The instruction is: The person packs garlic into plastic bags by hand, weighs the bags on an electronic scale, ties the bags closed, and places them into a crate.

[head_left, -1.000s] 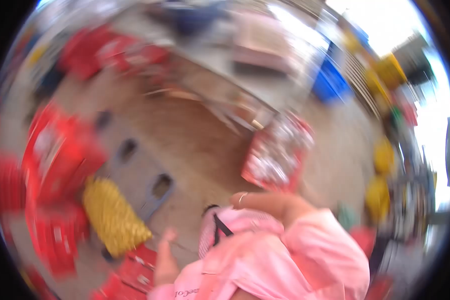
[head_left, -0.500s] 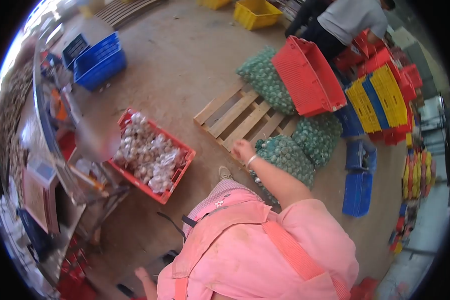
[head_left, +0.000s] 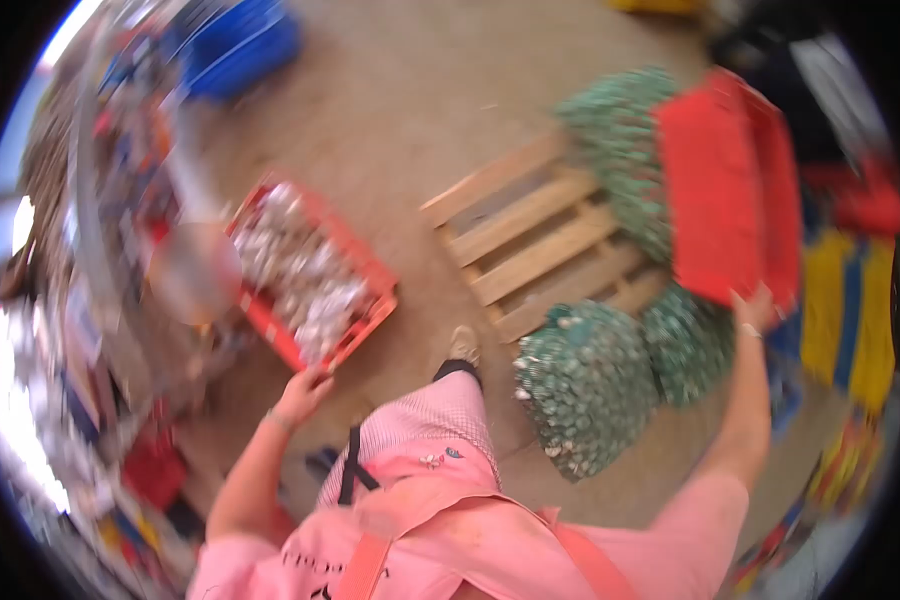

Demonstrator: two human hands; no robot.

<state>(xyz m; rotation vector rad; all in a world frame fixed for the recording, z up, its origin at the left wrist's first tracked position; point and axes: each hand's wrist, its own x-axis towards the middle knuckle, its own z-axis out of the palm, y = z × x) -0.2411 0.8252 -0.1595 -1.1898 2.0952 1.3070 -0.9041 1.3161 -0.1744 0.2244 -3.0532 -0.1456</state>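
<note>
My left hand [head_left: 305, 393] is closed on the near corner of a red crate [head_left: 375, 318] on the floor. The crate is heaped with whitish bulbs [head_left: 295, 265] that look like garlic, some seemingly in clear plastic. Out to the right, my right hand [head_left: 755, 308] grips the lower edge of a second red crate [head_left: 715, 190], which is tilted with its opening turned right; its inside is mostly hidden. That crate is against green mesh sacks of bulbs, one behind it [head_left: 630, 150] and another below it [head_left: 690, 345]. Motion blurs both crates somewhat.
A wooden pallet [head_left: 530, 235] lies ahead, with a full green mesh sack [head_left: 585, 390] at its near edge. Blue crates [head_left: 235, 50] are at upper left, beside a cluttered bench. Stacked yellow crates [head_left: 850, 310] stand at right, near a blurred person [head_left: 830, 90].
My view has swung right. My left hand has come up to the bulb-filled crate's corner. My right hand has moved from above the sack to the other red crate and taken hold of it.
</note>
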